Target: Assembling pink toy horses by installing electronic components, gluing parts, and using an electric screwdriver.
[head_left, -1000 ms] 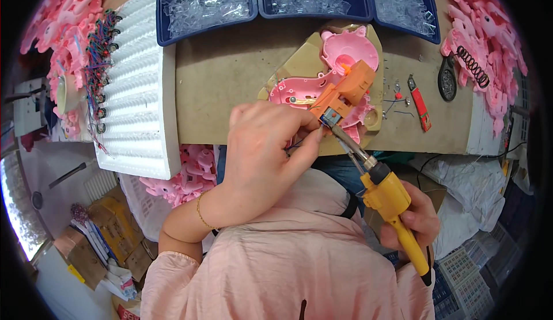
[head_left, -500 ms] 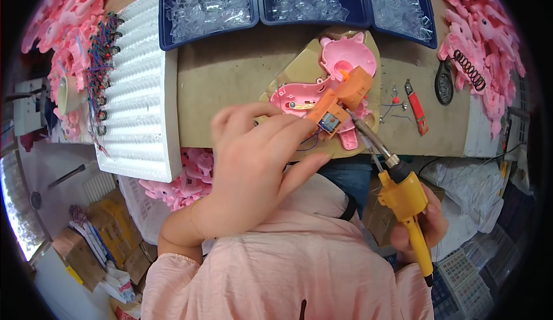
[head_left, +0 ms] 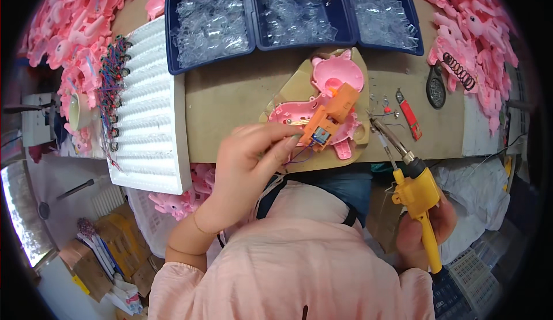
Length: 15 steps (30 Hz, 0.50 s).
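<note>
My right hand (head_left: 444, 221) grips a yellow soldering gun (head_left: 415, 196), its metal tip just right of the toy shell and apart from it. My left hand (head_left: 245, 156) has thumb and forefinger pinched together at the left edge of an orange plastic housing (head_left: 345, 98); what they pinch is too small to tell. A thin blue wire (head_left: 300, 160) loops below those fingertips from the small part set in the housing. The housing lies across an open pink toy shell half (head_left: 294, 111), which rests in a tan, shaped holder (head_left: 360, 147).
Blue bins (head_left: 252, 26) of clear plastic pieces stand at the back. A ribbed white foam tray (head_left: 185, 141) with wired parts (head_left: 115, 90) is on the left. To the right lie a red-handled cutter (head_left: 409, 115) and a black spring-corded holder (head_left: 436, 90). Pink shells (head_left: 481, 44) heap on both sides.
The left hand's spread fingers have closed to a pinch by the housing. The soldering gun's tip has drawn away from the housing to the right. The view has shifted slightly.
</note>
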Tool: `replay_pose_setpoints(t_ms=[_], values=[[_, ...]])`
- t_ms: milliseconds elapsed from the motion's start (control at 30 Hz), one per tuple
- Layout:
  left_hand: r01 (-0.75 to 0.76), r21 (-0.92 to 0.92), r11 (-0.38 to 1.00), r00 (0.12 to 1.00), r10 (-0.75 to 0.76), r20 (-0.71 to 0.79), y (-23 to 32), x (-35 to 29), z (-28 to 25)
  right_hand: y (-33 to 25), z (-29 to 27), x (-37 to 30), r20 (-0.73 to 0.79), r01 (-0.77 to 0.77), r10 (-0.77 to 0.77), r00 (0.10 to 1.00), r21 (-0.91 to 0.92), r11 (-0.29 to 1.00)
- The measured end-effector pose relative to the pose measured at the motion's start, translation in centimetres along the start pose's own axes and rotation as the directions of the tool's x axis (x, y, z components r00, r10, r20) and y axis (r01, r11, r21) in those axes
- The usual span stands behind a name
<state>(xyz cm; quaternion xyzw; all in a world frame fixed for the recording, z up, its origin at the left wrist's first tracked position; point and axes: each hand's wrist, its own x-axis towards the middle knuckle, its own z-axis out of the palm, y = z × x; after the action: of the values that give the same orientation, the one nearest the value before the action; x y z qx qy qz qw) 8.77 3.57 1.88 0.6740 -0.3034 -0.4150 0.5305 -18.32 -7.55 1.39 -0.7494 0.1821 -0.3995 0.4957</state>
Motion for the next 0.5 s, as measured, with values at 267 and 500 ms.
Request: replay_pose_setpoints(t_ms=[267, 500], values=[[-0.371, 0.641, 0.672, 0.889, 0.457, 0.035, -0.6, -0.3, 1.9, 0.3, 0.6, -0.9, 0.036, -0.055, 0.051, 0.998, 0.106, 0.993], [-0.369, 0.657, 0.657, 0.876, 0.483, 0.009, -1.2, 0.1, 2.6, 0.9, 0.6, -2.0, 0.231, -0.041, 0.040, 0.972, 0.001, 0.999]])
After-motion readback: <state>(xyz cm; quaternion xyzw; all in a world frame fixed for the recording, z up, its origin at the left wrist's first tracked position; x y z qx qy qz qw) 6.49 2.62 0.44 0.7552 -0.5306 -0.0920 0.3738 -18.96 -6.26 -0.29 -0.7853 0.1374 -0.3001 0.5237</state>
